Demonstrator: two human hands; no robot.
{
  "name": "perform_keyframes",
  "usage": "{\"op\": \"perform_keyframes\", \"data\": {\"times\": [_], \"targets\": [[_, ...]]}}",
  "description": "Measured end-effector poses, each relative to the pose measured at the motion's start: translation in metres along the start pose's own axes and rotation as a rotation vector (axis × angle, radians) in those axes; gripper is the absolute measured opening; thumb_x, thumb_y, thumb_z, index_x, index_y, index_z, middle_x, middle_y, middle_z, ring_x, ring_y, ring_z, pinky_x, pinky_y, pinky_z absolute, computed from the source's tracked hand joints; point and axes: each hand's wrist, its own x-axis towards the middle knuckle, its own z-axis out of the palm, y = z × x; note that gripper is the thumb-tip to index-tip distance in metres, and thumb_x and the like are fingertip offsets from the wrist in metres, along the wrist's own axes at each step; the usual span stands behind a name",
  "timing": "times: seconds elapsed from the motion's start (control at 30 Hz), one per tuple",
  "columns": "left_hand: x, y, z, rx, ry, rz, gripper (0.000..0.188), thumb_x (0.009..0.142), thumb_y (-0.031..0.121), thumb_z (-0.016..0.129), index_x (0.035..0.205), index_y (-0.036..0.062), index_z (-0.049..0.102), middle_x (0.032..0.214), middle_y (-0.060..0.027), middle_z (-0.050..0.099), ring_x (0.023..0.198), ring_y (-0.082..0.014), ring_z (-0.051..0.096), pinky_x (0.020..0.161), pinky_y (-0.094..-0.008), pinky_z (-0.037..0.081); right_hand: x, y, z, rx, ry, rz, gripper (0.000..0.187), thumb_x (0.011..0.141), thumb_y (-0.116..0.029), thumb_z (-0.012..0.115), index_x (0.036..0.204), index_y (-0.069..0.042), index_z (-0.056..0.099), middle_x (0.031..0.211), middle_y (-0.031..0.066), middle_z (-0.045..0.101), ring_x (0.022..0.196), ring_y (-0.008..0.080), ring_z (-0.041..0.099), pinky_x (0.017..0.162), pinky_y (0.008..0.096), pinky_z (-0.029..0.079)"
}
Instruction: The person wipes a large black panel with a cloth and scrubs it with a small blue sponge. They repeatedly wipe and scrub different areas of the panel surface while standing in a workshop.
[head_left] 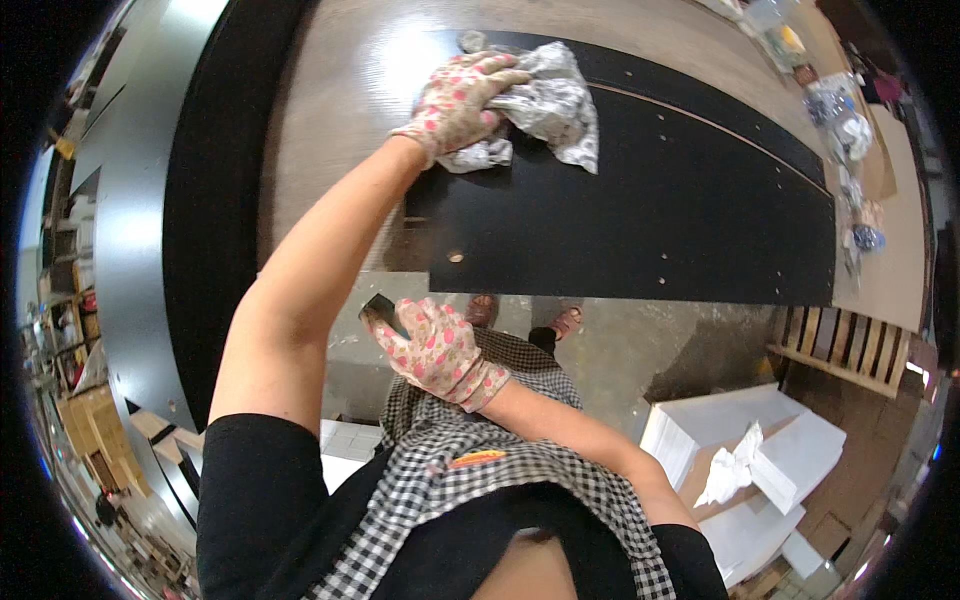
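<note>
My left hand [460,105], in a floral work glove, presses a white-and-grey patterned cloth [555,105] onto a black panel [640,210]. The cloth is crumpled under and beyond the fingers, near the panel's left end. Small holes dot the panel, and a groove runs along its far side. My right hand [435,350], gloved in the same pattern, is in front of my checked apron [540,475], apart from the panel. Between its thumb and fingers is a small dark block [378,308], mostly hidden by the glove; its exact kind cannot be made out.
Long black boards [225,140] lie to the left. White boxlike pieces [720,430] with a crumpled white cloth [732,465] stand at the lower right, near a wooden pallet [840,345]. Plastic-wrapped items [845,130] lie on a brown board at the right.
</note>
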Motion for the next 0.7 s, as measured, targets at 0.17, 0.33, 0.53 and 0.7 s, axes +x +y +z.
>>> {"op": "perform_keyframes", "data": {"times": [0.17, 0.33, 0.53, 0.7], "targets": [[0.001, -0.003, -0.005, -0.020, -0.005, 0.020, 0.071, 0.061, -0.001, 0.055, 0.129, 0.0162, 0.056, 0.141, -0.0092, 0.048, 0.131, -0.0311, 0.042, 0.112, -0.0435, 0.030, -0.034, 0.017, -0.003, -0.149, -0.009, 0.300, 0.048, 0.071, -0.016, 0.066, 0.119, -0.017, 0.065, 0.095, 0.0086, 0.052, 0.077, 0.0234, 0.055, 0.062, 0.0344, 0.049], [0.001, -0.004, -0.009, -0.010, -0.038, 0.019, 0.066, 0.066, 0.001, 0.062, 0.129, 0.0184, 0.056, 0.140, -0.0070, 0.049, 0.132, -0.0289, 0.041, 0.111, -0.0427, 0.031, -0.098, 0.056, -0.076, -0.294, 0.137, 0.708, 0.046, 0.078, -0.013, 0.063, 0.124, -0.017, 0.060, 0.094, 0.0085, 0.048, 0.081, 0.0219, 0.051, 0.060, 0.0348, 0.048], [0.003, 0.000, -0.015, -0.003, -0.079, -0.019, 0.071, 0.059, 0.000, 0.055, 0.129, 0.0155, 0.056, 0.141, -0.0111, 0.048, 0.132, -0.0334, 0.041, 0.110, -0.0437, 0.031, -0.140, 0.115, -0.186, -0.613, 0.450, 1.148, 0.059, 0.079, -0.008, 0.064, 0.135, -0.016, 0.048, 0.100, 0.0138, 0.046, 0.086, 0.0279, 0.054, 0.072, 0.0393, 0.049], [0.003, 0.000, -0.020, 0.008, -0.080, 0.021, 0.064, 0.064, 0.008, 0.048, 0.127, 0.0090, 0.058, 0.140, -0.0160, 0.048, 0.129, -0.0367, 0.042, 0.110, -0.0446, 0.031, -0.139, 0.107, -0.146, -0.368, 0.286, 0.769, 0.060, 0.077, -0.010, 0.068, 0.134, -0.014, 0.050, 0.105, 0.0166, 0.048, 0.090, 0.0304, 0.055, 0.075, 0.0399, 0.051]]}}
